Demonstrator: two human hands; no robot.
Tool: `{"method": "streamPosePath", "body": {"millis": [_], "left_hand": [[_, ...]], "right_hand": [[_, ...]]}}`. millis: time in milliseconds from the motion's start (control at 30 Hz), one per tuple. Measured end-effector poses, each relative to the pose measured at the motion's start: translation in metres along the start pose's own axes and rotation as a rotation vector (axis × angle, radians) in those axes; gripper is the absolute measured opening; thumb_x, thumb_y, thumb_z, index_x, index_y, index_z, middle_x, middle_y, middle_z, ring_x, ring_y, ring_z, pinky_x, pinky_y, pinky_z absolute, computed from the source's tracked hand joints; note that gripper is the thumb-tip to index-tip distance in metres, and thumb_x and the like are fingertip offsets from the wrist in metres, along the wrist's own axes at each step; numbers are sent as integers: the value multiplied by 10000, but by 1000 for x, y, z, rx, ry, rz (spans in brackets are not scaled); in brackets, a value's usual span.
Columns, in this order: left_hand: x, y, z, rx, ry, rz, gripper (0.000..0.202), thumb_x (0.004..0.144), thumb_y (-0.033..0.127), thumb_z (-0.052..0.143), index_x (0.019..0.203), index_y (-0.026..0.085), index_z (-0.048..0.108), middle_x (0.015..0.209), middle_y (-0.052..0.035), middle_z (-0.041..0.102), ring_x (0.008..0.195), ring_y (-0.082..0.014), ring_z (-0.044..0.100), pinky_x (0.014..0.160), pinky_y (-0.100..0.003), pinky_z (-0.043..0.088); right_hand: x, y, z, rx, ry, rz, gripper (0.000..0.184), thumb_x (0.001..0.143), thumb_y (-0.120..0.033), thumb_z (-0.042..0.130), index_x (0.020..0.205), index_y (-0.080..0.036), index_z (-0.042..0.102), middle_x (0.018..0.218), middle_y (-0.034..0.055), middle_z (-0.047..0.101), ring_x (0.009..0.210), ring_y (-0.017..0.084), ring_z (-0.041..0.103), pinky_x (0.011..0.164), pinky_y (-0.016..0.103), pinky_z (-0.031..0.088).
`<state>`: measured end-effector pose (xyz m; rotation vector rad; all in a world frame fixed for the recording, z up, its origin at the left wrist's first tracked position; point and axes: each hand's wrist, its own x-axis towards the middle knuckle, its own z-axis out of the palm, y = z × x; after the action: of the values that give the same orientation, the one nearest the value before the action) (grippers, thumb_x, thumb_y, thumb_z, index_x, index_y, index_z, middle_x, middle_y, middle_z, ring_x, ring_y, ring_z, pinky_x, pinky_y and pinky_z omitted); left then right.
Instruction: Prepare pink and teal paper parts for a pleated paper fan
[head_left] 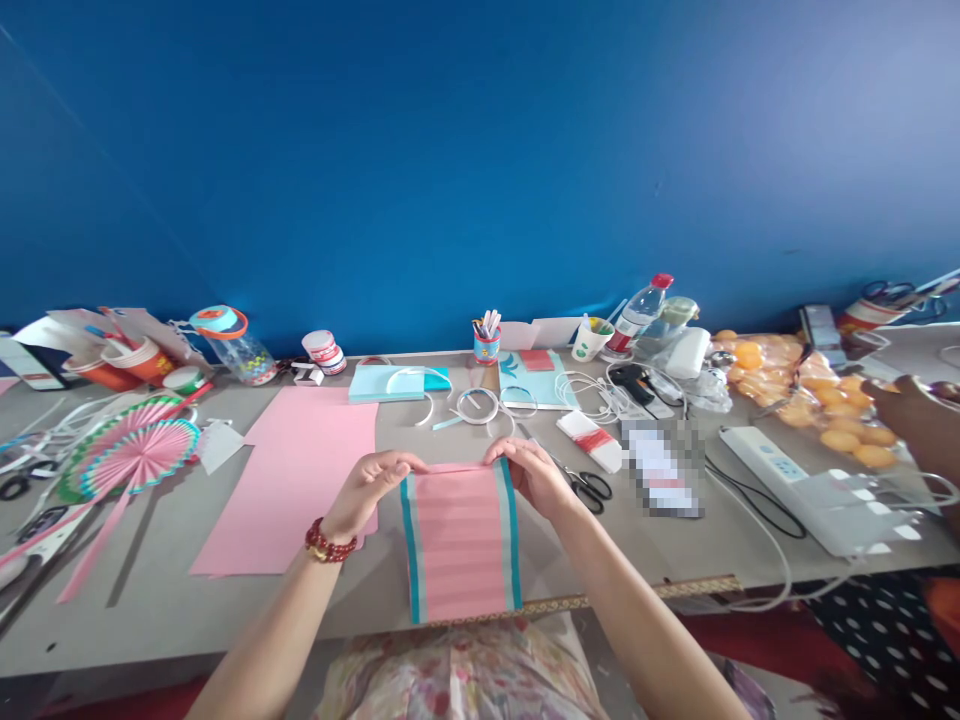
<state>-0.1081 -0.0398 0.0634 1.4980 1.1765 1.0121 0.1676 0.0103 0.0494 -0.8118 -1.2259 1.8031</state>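
A pink paper sheet [459,540] with grey and teal bands down both sides is held between my hands at the table's front edge. Faint crosswise stripes run over it, and its far edge is folded into a narrow strip. My left hand [379,488] pinches the far left corner, thumb along the fold. At the far right corner my right hand [531,476] pinches the same fold. Large pink sheets [300,470] lie just left of my left hand. Black-handled scissors [591,490] rest right beside my right hand.
Pleated paper fans [142,455] lie at left near a clear bottle [236,345]. White strip coils [478,405] and a small pen cup [487,345] stand behind. On the right are a power strip [787,480], cables and bagged orange balls [810,390]. Another person's hand [911,420] shows far right.
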Motion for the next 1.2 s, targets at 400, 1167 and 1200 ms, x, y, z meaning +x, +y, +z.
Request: {"method": "streamPosePath", "body": {"millis": [400,1167,1200], "left_hand": [[-1,12,1,204,-11,27,331,917,375,598,1209,224,635,1001,-28,754,945,-166,704,828,-244,540],[-4,65,-21,916,318,771,178,926,223,571,1021,276,712,1075,-56,729,1069,-234,644,990,-410,488],[-13,54,-18,950,334,768,188,923,219,579,1034,285,715,1022,-58,731,1019,-234,649,984,-420,483]], "right_hand": [[-1,-26,-9,-491,-74,17,371,774,-419,762,1052,-180,709,902,36,697,852,162,627,771,279,475],[-30,-77,17,-1271,173,-988,147,935,-208,567,977,-262,696,976,68,721,912,214,640,860,389,487],[-37,-66,15,-1296,154,-974,176,939,-202,560,1013,-280,699,1005,68,722,931,218,644,862,392,488]]}}
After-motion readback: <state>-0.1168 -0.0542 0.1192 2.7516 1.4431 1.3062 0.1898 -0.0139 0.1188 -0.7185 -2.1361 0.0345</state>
